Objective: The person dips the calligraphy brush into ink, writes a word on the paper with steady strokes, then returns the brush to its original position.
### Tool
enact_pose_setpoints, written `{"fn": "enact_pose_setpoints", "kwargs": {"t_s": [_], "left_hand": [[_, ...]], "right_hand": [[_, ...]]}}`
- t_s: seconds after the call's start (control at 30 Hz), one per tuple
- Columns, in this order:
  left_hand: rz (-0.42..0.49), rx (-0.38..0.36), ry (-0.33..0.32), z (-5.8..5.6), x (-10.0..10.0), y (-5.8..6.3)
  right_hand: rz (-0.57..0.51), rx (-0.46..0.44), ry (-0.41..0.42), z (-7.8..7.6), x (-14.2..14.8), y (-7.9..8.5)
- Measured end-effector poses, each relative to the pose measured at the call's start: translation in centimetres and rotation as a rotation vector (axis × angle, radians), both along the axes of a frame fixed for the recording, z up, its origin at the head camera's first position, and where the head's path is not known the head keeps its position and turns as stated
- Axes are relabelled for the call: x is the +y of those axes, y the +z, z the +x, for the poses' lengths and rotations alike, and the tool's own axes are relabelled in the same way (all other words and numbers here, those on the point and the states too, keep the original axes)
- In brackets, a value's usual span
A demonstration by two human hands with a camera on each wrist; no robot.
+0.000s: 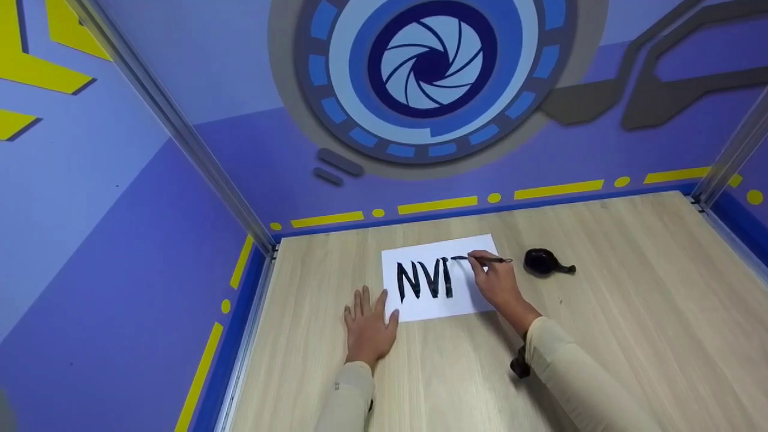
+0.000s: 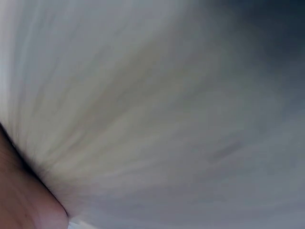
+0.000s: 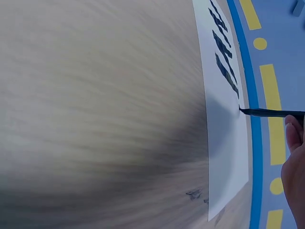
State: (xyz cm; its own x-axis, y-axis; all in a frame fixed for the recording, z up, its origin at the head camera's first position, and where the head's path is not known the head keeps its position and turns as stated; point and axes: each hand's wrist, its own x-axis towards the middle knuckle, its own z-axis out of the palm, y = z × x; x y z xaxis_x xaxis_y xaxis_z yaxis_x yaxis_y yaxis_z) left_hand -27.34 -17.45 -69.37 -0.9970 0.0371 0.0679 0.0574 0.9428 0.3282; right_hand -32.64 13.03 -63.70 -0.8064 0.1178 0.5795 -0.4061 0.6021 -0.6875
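A white sheet of paper (image 1: 444,309) lies on the wooden table, bearing thick black brush strokes (image 1: 409,282) that read like N, V and an upright bar. My right hand (image 1: 497,282) pinches a thin dark paintbrush (image 1: 492,260) over the sheet's upper right. In the right wrist view the brush tip (image 3: 242,110) is right at the paper, just past the last stroke. My left hand (image 1: 369,330) rests with fingers spread at the lower left corner of the sheet. The left wrist view shows mostly blurred tabletop and a bit of skin.
A small black dish with a handle (image 1: 542,262) sits on the table (image 1: 630,312) right of the paper. Blue and purple printed panels (image 1: 252,156) rise behind and at both sides, with metal posts (image 1: 180,132) at the corners.
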Motion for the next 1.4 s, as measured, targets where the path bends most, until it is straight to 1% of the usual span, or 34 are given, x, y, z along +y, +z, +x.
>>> {"fn": "enact_pose_setpoints", "kwargs": {"t_s": [0.2,0.3,0.4,0.5,0.6,0.7,0.8,0.97,1.1,1.3,1.4], "left_hand": [[-0.008,0.022,0.002,-0.1,0.0,-0.3],[-0.021,0.029,0.003,-0.2,-0.1,-0.4],[-0.017,0.029,-0.003,-0.2,0.0,-0.3],[-0.009,0.030,-0.009,-0.1,0.0,0.0],[-0.009,0.041,-0.012,0.0,0.0,0.0],[-0.013,0.057,-0.012,0.0,0.0,-0.1],[-0.015,0.051,-0.008,0.0,0.1,-0.1],[0.010,0.049,-0.008,0.0,0.1,0.1],[0.035,0.050,-0.017,0.2,0.3,0.6],[0.035,0.033,-0.013,0.6,0.4,1.4],[0.029,0.037,-0.010,0.5,0.3,1.2]], "right_hand": [[0.070,0.040,0.025,0.1,0.1,-0.3],[0.081,0.037,0.051,0.3,0.0,-0.2],[0.099,0.021,0.055,0.5,-0.1,-0.1],[0.121,0.030,0.045,0.5,-0.2,-0.3],[0.108,0.035,0.045,0.4,-0.2,-0.5],[0.069,0.019,0.045,0.2,-0.3,-0.6],[0.041,-0.003,0.042,0.2,-0.3,-0.6],[0.066,-0.020,0.044,0.0,-0.5,-0.4],[0.079,-0.040,0.040,-0.1,-0.5,0.0],[0.095,-0.075,0.023,-0.4,-0.6,0.7],[0.082,-0.102,0.013,-0.5,-0.7,1.0]]}}
